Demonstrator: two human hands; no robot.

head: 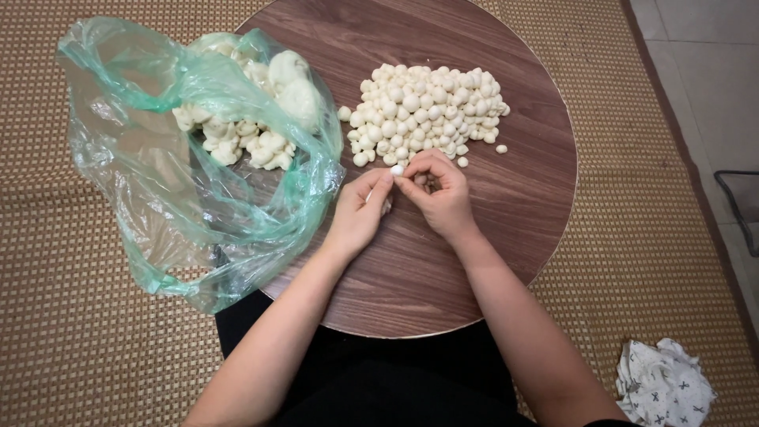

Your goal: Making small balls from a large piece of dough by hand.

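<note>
My left hand [360,209] and my right hand [439,191] meet over the middle of a round wooden table [506,213]. Together their fingertips pinch one small white seed [397,169]. More small pieces seem tucked in the right palm. Just beyond the hands lies a heap of several white round seeds [427,111]. To the left, an open green plastic bag [158,190] holds pale, lumpy shells [245,138].
The table stands on a woven straw mat [71,332]. A crumpled white patterned cloth [664,387] lies on the mat at the lower right. A tiled floor and a dark metal frame [739,209] show at the right edge.
</note>
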